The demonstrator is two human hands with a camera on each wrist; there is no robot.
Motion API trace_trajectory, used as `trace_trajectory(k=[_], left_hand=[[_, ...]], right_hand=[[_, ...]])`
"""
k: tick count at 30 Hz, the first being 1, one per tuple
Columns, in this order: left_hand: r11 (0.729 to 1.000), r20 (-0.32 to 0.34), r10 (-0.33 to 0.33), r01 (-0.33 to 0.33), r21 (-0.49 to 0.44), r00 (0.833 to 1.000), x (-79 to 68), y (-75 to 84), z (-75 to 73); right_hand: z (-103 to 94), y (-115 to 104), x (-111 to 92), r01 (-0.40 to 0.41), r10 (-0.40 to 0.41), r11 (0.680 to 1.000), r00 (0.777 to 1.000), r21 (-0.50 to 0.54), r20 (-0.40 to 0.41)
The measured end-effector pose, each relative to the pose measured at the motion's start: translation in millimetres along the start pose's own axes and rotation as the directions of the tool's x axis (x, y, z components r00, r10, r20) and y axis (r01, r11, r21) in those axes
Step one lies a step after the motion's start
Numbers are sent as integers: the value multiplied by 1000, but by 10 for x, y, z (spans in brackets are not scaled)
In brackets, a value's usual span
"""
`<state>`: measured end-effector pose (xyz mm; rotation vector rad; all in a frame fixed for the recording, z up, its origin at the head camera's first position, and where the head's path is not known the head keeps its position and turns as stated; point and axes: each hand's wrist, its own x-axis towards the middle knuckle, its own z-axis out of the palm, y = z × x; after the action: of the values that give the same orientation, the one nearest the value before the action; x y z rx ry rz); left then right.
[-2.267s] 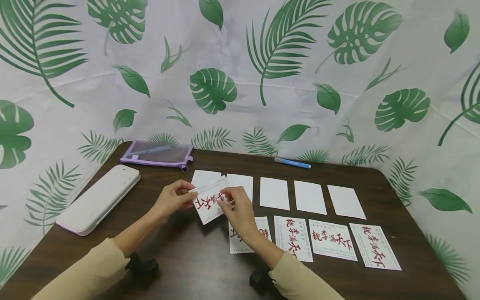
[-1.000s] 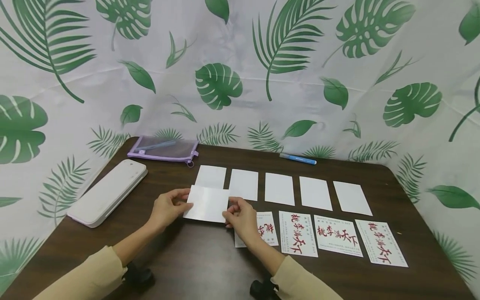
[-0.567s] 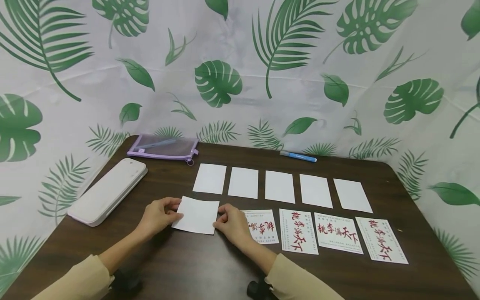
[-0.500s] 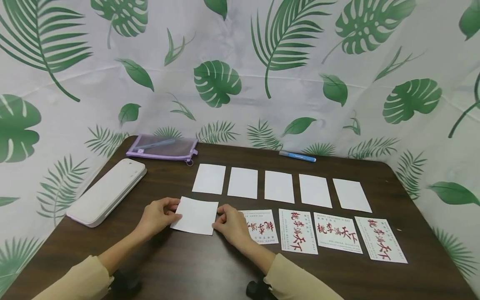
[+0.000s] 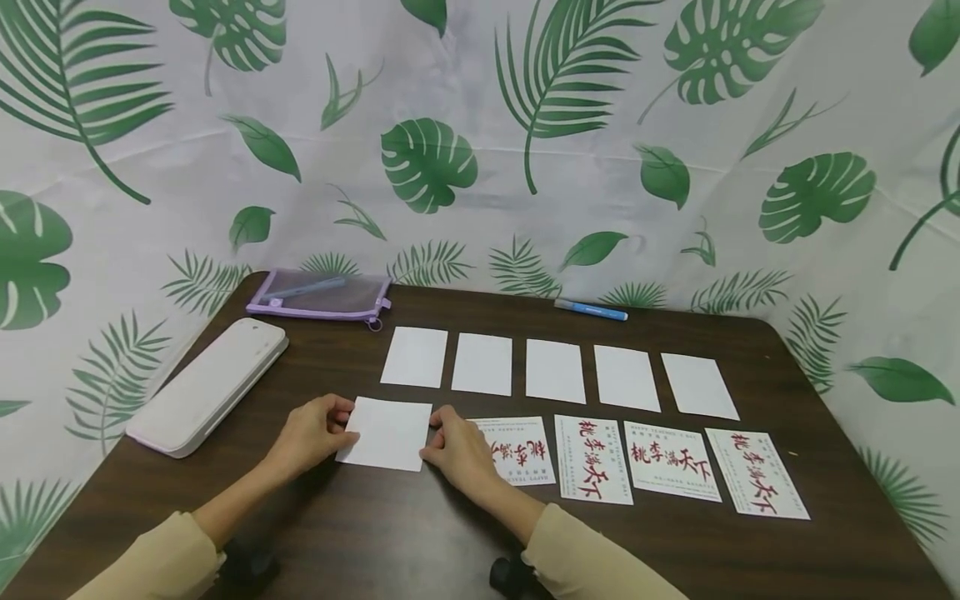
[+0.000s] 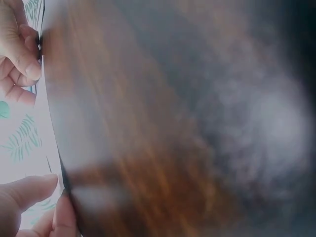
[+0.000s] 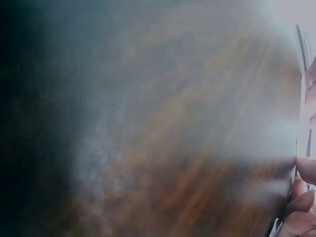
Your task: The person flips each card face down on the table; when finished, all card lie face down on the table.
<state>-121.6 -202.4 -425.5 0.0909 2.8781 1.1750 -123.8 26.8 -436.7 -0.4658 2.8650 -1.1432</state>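
In the head view a white card [image 5: 386, 435] lies blank side up between the two hands, at or just above the table. My left hand [image 5: 309, 435] pinches its left edge, with the thumb over the top. At the lower right corner, my right hand [image 5: 463, 452] holds the card between thumb and fingers. Just beyond the right hand is a card with red Chinese characters [image 5: 522, 454], partly covered by that hand. Both wrist views show mostly blurred brown tabletop, with fingertips at the side margin.
Several blank white cards [image 5: 555, 372] form a back row. More red-lettered cards [image 5: 594, 460] lie in front of them at right. A white case [image 5: 210, 385] and a purple-edged mesh pouch [image 5: 326, 298] sit at left. A blue marker [image 5: 592, 311] lies near the back edge.
The held card was tilted with its red lettering showing; it has been turned blank side up. Both hands have since brought it lower and nearer the person, below the blank row.
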Motion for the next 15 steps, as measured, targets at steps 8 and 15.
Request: trace_trajectory(k=[8, 15], left_hand=[[998, 23, 22, -23, 60, 999, 50, 57, -5], [981, 86, 181, -174, -86, 980, 196, 423, 227]], right_hand=[[-189, 36, 26, 21, -18, 993, 1000, 117, -25], [-676, 348, 69, -61, 79, 982, 992, 178, -95]])
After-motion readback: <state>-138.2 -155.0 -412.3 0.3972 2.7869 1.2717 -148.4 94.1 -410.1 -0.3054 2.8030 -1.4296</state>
